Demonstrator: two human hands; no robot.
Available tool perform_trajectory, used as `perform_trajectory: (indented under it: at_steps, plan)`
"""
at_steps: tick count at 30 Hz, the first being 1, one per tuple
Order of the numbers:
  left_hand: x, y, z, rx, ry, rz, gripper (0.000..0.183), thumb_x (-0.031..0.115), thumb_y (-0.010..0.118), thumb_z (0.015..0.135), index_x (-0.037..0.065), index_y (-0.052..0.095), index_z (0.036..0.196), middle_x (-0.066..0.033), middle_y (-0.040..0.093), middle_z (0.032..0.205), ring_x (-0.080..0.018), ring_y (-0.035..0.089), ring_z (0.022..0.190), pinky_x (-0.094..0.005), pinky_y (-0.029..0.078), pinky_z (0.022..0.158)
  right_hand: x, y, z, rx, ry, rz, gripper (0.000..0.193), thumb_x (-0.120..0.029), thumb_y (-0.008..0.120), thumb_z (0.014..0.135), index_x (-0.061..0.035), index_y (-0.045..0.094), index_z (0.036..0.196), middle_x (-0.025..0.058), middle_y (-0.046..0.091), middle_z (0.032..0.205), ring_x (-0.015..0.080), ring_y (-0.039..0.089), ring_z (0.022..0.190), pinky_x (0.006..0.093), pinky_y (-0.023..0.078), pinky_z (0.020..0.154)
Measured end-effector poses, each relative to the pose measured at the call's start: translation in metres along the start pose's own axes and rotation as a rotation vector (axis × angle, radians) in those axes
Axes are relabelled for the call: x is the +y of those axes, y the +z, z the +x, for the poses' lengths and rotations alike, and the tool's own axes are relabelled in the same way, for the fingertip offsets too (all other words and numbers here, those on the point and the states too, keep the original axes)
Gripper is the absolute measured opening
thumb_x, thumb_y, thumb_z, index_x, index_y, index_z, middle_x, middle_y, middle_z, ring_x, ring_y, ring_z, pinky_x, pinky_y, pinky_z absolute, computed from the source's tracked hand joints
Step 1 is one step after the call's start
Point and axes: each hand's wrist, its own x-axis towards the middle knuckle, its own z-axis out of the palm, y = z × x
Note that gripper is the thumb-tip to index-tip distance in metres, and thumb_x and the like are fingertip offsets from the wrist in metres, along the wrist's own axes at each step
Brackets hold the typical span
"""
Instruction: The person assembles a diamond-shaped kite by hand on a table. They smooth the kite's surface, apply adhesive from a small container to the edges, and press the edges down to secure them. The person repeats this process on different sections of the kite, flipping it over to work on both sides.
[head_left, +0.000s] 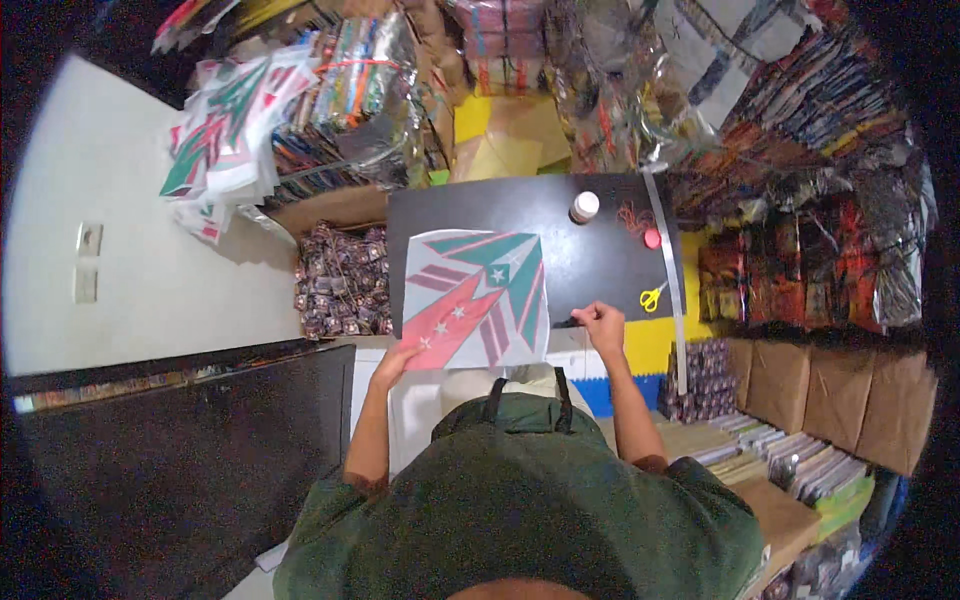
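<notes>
A square printed sheet (480,300) in white, green and red, with white stars, lies over the left part of the dark table (610,265). Its lower edge reaches the table's front edge. My left hand (394,362) grips its lower left corner. Right of the sheet, my right hand (602,324) is closed in a pinch above the front edge. A small dark bit shows by its fingertips; I cannot tell what it is. Yellow-handled scissors (651,298) lie to the right of that hand. Farther back are a white-capped jar (585,206), tangled red thread (632,218) and a pinkish-red round piece (652,239).
A long pale strip (671,275) runs along the table's right side and past its front edge. Similar printed sheets (225,130) hang at the back left, beside bundled stacks (340,110). Plastic-wrapped packs (810,255) and cardboard boxes (835,395) crowd the right.
</notes>
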Motion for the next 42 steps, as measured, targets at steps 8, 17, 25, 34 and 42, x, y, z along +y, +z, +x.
perform_trajectory:
  at_steps: [8, 17, 25, 34, 42]
  plan:
    - [0.061, 0.024, -0.036, 0.135, 0.316, 0.244, 0.037, 0.019, 0.075, 0.097, -0.002, 0.071, 0.127, -0.0059, 0.074, 0.123, -0.0145, 0.068, 0.110, -0.0307, 0.054, 0.099, -0.049, 0.005, 0.056, 0.137, -0.066, 0.381, 0.028, -0.026, 0.082, 0.092, -0.0034, 0.073, 0.078, 0.0010, 0.069, 0.070, 0.0080, 0.056, 0.063, 0.0283, 0.046, 0.062]
    - [0.141, 0.038, -0.071, 0.444, 0.528, 0.064, 0.038, 0.024, 0.078, 0.096, 0.002, 0.073, 0.127, -0.0056, 0.075, 0.112, -0.0130, 0.069, 0.094, -0.0276, 0.056, 0.084, -0.107, 0.016, 0.060, 0.050, 0.062, 0.765, 0.026, -0.027, 0.078, 0.097, -0.0094, 0.066, 0.082, -0.0016, 0.063, 0.076, 0.0066, 0.057, 0.069, 0.0229, 0.043, 0.062]
    - [0.181, 0.062, -0.084, 0.333, 0.660, 0.171, 0.028, 0.016, 0.079, 0.095, -0.001, 0.076, 0.118, -0.0033, 0.076, 0.104, -0.0091, 0.067, 0.088, -0.0275, 0.055, 0.081, -0.123, 0.014, 0.044, 0.123, 0.220, 0.866, 0.023, -0.032, 0.073, 0.100, -0.0118, 0.068, 0.091, -0.0037, 0.062, 0.079, 0.0056, 0.056, 0.072, 0.0234, 0.044, 0.062]
    - [0.174, 0.072, -0.093, 0.283, 0.983, 0.530, 0.027, 0.014, 0.080, 0.092, -0.003, 0.075, 0.112, -0.0110, 0.075, 0.102, -0.0208, 0.071, 0.089, -0.0336, 0.055, 0.081, -0.146, 0.038, 0.041, 0.076, 0.313, 0.902, 0.031, -0.045, 0.066, 0.103, -0.0153, 0.063, 0.111, 0.0006, 0.064, 0.103, 0.0112, 0.057, 0.092, 0.0367, 0.050, 0.076]
    - [0.169, 0.090, -0.102, -0.145, 1.155, 1.030, 0.031, 0.014, 0.080, 0.083, 0.012, 0.078, 0.114, -0.0020, 0.074, 0.103, -0.0235, 0.070, 0.095, -0.0397, 0.050, 0.088, -0.182, 0.092, -0.019, -0.318, 0.495, 1.566, 0.073, -0.071, 0.054, 0.097, -0.0163, 0.051, 0.145, 0.0113, 0.048, 0.151, 0.0318, 0.043, 0.142, 0.0719, 0.040, 0.103]
